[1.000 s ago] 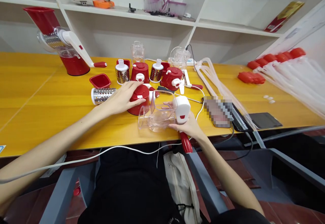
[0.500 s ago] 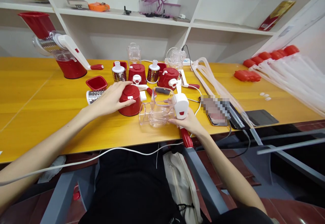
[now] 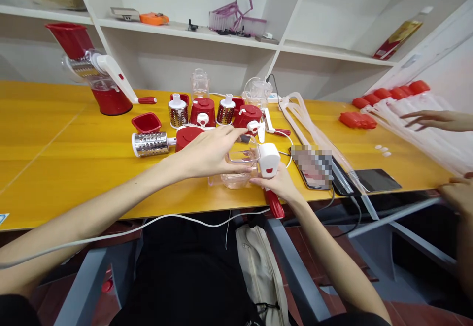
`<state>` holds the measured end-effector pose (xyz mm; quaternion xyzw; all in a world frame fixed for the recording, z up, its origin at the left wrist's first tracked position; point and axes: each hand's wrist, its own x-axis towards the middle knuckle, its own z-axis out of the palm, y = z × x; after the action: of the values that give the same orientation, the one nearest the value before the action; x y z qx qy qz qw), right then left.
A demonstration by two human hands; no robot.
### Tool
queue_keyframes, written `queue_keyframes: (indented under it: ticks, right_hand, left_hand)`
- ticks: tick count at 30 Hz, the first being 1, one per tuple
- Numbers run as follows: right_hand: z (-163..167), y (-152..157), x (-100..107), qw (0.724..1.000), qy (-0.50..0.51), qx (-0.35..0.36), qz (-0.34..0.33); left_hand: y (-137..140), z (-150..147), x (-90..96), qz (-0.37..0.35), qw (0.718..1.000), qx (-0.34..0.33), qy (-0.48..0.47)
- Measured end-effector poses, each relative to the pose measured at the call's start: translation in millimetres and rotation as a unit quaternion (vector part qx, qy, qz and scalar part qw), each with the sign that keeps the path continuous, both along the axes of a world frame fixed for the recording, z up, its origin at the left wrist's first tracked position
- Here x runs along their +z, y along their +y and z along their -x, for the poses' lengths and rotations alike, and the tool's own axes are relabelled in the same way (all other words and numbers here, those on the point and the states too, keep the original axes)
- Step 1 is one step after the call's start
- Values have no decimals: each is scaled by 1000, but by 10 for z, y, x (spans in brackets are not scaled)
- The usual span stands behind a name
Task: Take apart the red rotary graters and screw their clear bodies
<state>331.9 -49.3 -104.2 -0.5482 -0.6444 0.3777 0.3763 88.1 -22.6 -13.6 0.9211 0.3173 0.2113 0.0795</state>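
My left hand point(image 3: 212, 152) reaches over a red grater base point(image 3: 184, 139) and grips the upper rim of a clear plastic grater housing point(image 3: 235, 181), thumb on the near side. From the right, my right hand point(image 3: 281, 182) holds the same housing, its thumb against the wall. A white crank handle point(image 3: 269, 160) sits at that side of the housing, its red grip point(image 3: 274, 204) pointing down past the table edge. My left hand and forearm hide part of the housing and base. Left of the base lies a metal grating drum point(image 3: 151, 144).
An assembled red grater point(image 3: 111, 100) stands back left, near a red pusher point(image 3: 147, 122). Behind my hands are more red bases point(image 3: 203, 112) and drums point(image 3: 178, 113). Phones point(image 3: 312, 168) and clear tubes lie right. A white cable crosses my lap. Another person's hands point(image 3: 439, 119) are far right.
My left hand has left the red base and moved right onto the clear housing. My right hand keeps its hold. Another person's hands have come into view at the right.
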Motion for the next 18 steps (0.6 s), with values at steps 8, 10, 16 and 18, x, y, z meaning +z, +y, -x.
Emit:
queue_keyframes:
  ticks: [8,10,16,18]
  right_hand:
    - [177,-153,437,991,-34,51,-120]
    - [294,-139,628,972,-95,120,-178]
    - [716,-126,1185,881,-344,202,-253]
    - [842,-179,1332,847,-398,218,-277]
  left_hand:
    - [-381,501,205,-2,999,37,17]
    - [-466,658,217,-4,998,60,20]
    - [-590,809,144,-49,982,132,127]
    - [-597,796,112,-34,981,150,117]
